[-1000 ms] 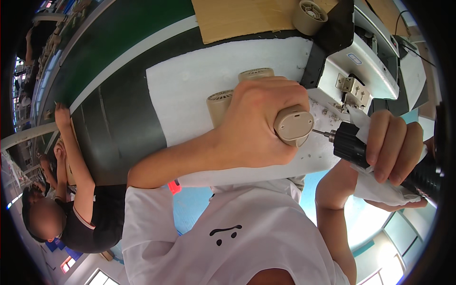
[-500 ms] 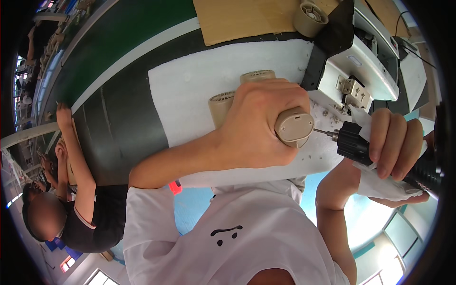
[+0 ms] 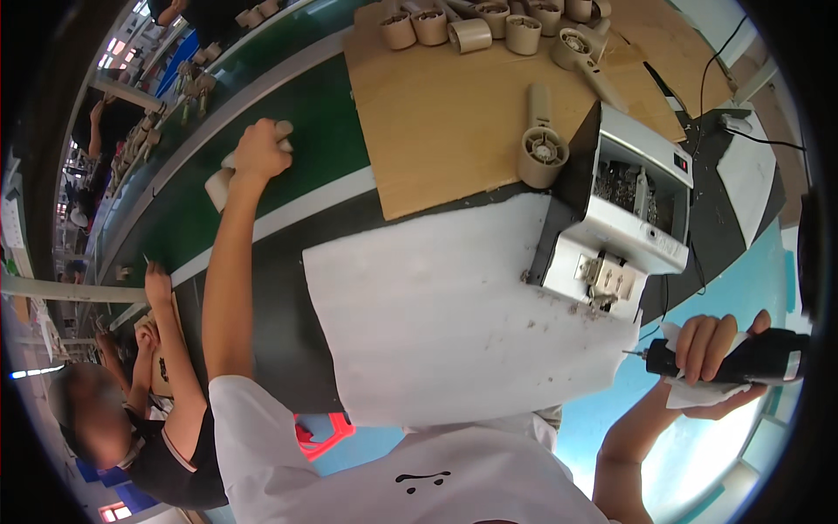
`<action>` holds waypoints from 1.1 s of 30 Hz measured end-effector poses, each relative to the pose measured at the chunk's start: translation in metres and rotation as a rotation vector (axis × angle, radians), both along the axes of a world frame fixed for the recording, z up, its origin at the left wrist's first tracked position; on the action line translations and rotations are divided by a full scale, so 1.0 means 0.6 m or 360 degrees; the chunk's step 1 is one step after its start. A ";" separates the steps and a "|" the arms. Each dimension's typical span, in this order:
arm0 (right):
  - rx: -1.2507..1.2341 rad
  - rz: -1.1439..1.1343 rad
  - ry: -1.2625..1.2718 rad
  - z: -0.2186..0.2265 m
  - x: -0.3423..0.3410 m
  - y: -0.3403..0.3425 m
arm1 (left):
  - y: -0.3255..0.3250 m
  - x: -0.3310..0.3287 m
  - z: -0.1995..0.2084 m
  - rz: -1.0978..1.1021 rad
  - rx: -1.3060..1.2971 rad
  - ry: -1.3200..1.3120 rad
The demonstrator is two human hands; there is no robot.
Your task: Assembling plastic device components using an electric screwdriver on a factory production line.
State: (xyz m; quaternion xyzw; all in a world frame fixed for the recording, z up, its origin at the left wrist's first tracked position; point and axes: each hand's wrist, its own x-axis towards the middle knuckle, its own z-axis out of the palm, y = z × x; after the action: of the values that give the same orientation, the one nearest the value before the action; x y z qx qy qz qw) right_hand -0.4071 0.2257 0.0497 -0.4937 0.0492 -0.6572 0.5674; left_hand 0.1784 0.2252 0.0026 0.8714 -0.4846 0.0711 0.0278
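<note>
White sheeting [image 3: 454, 332] is spread over the near part of a dark worktop [image 3: 292, 349], with blue floor [image 3: 594, 419] and part of a red stool [image 3: 330, 437] seen below. At the near right, a black electric screwdriver [image 3: 768, 356] is gripped by the right hand [image 3: 711, 348], its fingers closed around the body and a white cloth [image 3: 703, 395] wrapped between; the bit is pointed leftward, held in the air. Small loose screws [image 3: 572, 309] are scattered on the sheeting, next to a silver-and-black metal box [image 3: 620, 229] in whose open tray more are heaped. Behind, brown cardboard [image 3: 436, 131] is laid, on which one beige fan [image 3: 541, 155] is placed just beside the box and a cluster of others is gathered along the far side. Farther off to the left, a beige fan body [image 3: 218, 189] is clasped by the left hand [image 3: 260, 150] over a green conveyor belt [image 3: 327, 122]; whether the belt is touched, and whether a second piece is held, cannot be told. At the far left, the belt's edge is neared by a co-worker's arm [image 3: 179, 349], and beyond, more beige fan parts [image 3: 140, 155] are ranged in small, indistinct groups.
</note>
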 end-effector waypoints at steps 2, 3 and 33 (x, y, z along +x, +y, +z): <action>0.0073 -0.0103 0.0045 -0.018 -0.015 -0.011 | -0.041 -0.023 0.017 0.0069 0.0301 -0.0122; 0.0096 -0.0150 0.0064 -0.029 -0.016 -0.017 | -0.058 -0.031 0.018 0.0165 0.0609 -0.0240; 0.0052 0.0093 0.0268 -0.145 -0.096 -0.137 | -0.659 -0.020 -0.014 -0.0654 -0.0009 0.0473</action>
State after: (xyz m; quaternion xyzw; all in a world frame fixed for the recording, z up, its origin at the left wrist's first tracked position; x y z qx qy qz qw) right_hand -0.4645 0.1434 -0.0372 -0.5391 0.0931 -0.5956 0.5881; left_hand 0.1663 -0.1702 -0.0055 0.7553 -0.6420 -0.0635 0.1152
